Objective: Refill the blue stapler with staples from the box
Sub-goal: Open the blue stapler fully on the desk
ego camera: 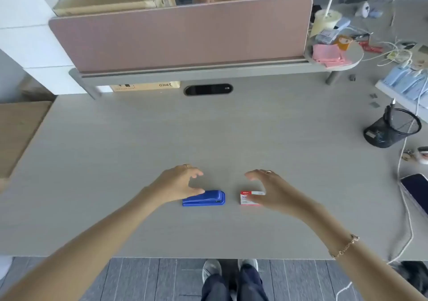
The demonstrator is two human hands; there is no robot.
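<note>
The grey table [139, 138] is lying broad and mostly bare in front of the person, and both hands are hovering low over its near middle. The left hand [178, 182] is poised over the blue stapler [206, 198], fingers [196, 173] spread and curled, thumb just at its top, nothing gripped. The right hand [271, 192] is arching over the staple box [249, 198], likewise loose and empty. The stapler is lying flat and shut, long axis running left to right across the view, its blunt end facing the box just beside it. The box is looking closed too. So by my reckoning the job is barely starting: opening the stapler, pulling out staples, loading and shutting are all waiting.
</note>
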